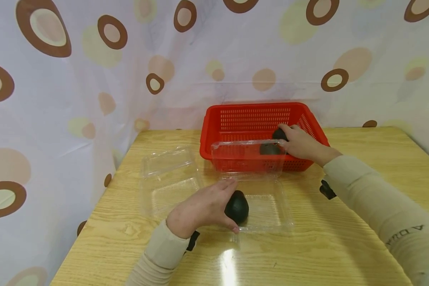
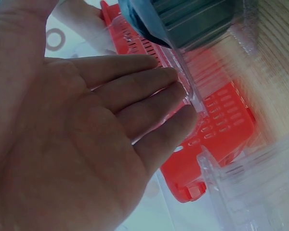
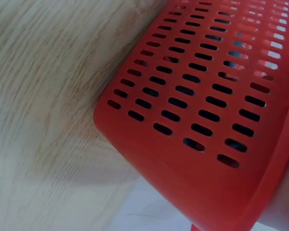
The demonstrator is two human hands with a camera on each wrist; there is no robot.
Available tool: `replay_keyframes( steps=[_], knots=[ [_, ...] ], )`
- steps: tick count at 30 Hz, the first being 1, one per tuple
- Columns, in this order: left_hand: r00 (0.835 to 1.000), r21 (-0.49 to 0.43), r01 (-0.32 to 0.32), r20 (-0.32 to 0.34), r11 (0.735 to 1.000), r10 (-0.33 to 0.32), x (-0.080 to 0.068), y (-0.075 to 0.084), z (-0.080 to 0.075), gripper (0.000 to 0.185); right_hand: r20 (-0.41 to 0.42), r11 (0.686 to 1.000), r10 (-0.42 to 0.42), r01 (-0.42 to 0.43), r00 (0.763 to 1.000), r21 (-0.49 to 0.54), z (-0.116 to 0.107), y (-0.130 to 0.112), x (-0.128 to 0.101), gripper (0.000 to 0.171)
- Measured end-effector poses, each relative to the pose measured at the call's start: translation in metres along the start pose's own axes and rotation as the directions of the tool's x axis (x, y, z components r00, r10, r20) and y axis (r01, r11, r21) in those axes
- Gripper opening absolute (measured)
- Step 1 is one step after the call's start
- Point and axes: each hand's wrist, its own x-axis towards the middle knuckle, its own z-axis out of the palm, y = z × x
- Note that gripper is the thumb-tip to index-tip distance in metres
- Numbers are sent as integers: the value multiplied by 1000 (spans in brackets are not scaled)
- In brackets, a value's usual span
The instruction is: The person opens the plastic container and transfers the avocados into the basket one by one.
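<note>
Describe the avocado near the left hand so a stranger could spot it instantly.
On the wooden table, find the red basket. Before it, in an open clear clamshell, the avocado sits beside the left hand. Unlike it, other visible avocados are inside the basket.

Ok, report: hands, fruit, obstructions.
Left hand beside avocado in clear container. Right hand grips another avocado in red basket. Raised lid stands before basket.

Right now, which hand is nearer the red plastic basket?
Right. The right hand is inside the red plastic basket; the left hand is outside, at a clear hinged plastic container in front.
</note>
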Motion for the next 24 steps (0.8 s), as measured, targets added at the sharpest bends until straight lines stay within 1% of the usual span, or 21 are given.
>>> replay_keyframes(
  steps=[6,9,11,14,16,19,21,24],
  knots=[
    [1000,16,-16,12,1000,16,0,2,0,111,23,1000,-12,12,1000,-17,2,3,2,50],
    [1000,5,-19,19,1000,18,0,1,0,110,12,1000,-13,13,1000,-24,3,3,1,46],
    [999,-16,-12,35,1000,13,0,0,-1,110,-1,999,-20,20,1000,-32,3,4,0,45],
    [998,-89,5,69,996,2,0,-3,-2,110,-19,999,-15,14,1000,-36,2,3,0,45],
    [996,-150,14,92,989,0,0,-5,-2,111,-27,999,-9,8,1000,-36,2,3,0,44],
    [994,-226,12,113,974,14,0,-9,-3,114,-53,1000,3,-4,999,-24,2,1,-1,41],
    [992,-253,13,123,967,19,0,-10,-3,114,-81,1000,12,-14,997,-22,2,-1,-2,37],
    [992,-248,14,127,969,18,1,-11,-5,113,-139,999,24,-29,990,-34,2,-3,-6,32]
  ],
)
